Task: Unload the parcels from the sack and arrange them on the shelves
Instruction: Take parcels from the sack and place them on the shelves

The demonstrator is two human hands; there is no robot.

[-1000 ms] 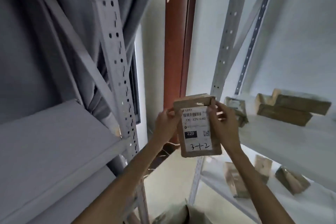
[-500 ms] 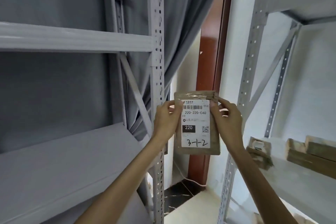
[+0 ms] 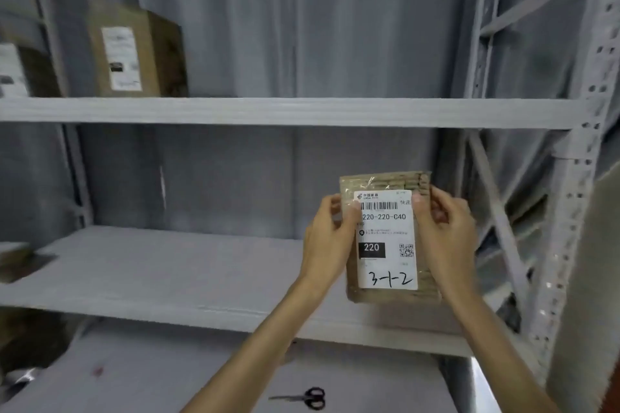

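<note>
I hold a small flat brown parcel (image 3: 385, 238) upright in both hands, its white label facing me, handwritten "3-1-2" at the bottom. My left hand (image 3: 330, 238) grips its left edge and my right hand (image 3: 443, 238) grips its right edge. The parcel hangs in front of the right part of the middle shelf (image 3: 174, 275) of a grey metal rack. On the upper shelf (image 3: 285, 111) at the left stands a brown box (image 3: 134, 50) with a white label, and a second labelled box (image 3: 20, 70) is cut off by the left edge. The sack is not in view.
Black scissors (image 3: 307, 397) lie on the lower shelf (image 3: 141, 375) below my arms. A flat brown item (image 3: 16, 258) lies at the far left of the middle shelf. A perforated rack post (image 3: 577, 184) rises at the right. A grey curtain hangs behind the rack.
The view has swung left from the corner by the doorway to face the grey rack head-on. Both hands keep the same grip on the parcel, which stays upright in front of me.
</note>
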